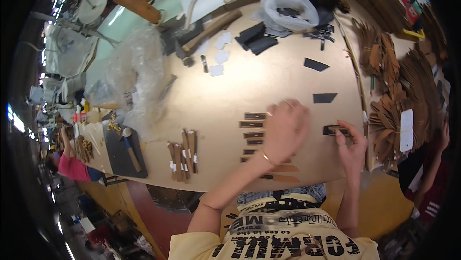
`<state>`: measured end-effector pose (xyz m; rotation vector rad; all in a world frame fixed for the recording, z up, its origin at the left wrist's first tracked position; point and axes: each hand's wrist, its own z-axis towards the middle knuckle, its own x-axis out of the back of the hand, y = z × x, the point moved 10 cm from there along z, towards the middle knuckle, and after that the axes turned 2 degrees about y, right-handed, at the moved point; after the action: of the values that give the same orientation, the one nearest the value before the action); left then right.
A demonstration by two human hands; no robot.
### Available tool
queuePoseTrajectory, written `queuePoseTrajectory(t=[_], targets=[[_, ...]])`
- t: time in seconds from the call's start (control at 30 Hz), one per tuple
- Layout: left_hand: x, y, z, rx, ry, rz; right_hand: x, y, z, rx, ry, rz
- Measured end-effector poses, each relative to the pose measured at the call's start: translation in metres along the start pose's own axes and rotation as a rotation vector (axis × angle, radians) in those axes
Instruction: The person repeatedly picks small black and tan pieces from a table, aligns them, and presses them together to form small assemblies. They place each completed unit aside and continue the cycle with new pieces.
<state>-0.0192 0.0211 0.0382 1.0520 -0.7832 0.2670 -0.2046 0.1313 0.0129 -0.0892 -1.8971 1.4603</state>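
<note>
My left hand (284, 130) lies palm down on the tan worktable (269, 82), fingers together, covering part of a column of small brown leather strips with dark centres (253, 125). It seems to press on them; nothing is visibly held in it. My right hand (349, 147) pinches one such strip (334, 130) between thumb and fingers, just right of the left hand. More brown strips (283, 173) lie below my left wrist near the table's front edge.
Bundled brown strips (183, 156) lie at front left, a hammer (129, 147) on a dark mat further left. Black cut pieces (324, 97), a white bag (290, 10) and clear plastic (139, 68) lie behind. Stacked brown leather pieces (398, 92) fill the right side.
</note>
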Motion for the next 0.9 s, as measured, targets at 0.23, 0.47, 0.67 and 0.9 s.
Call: queuePoseTrajectory(t=[0.23,0.47,0.67,0.9], targets=[[0.115,-0.137,0.077,0.023,0.186,0.516,-0.002,0.000,0.000,-0.066,-0.067,-0.016],[0.101,-0.151,0.087,-0.098,0.105,0.595,0.000,-0.006,0.000,-0.003,-0.033,-0.005],[0.141,-0.163,0.079,0.009,0.372,0.317,-0.002,0.000,-0.001,-0.003,-0.044,0.061],[0.065,-0.020,0.016,-0.425,0.209,0.225,-0.002,0.002,-0.001,-0.077,-0.085,0.070]])
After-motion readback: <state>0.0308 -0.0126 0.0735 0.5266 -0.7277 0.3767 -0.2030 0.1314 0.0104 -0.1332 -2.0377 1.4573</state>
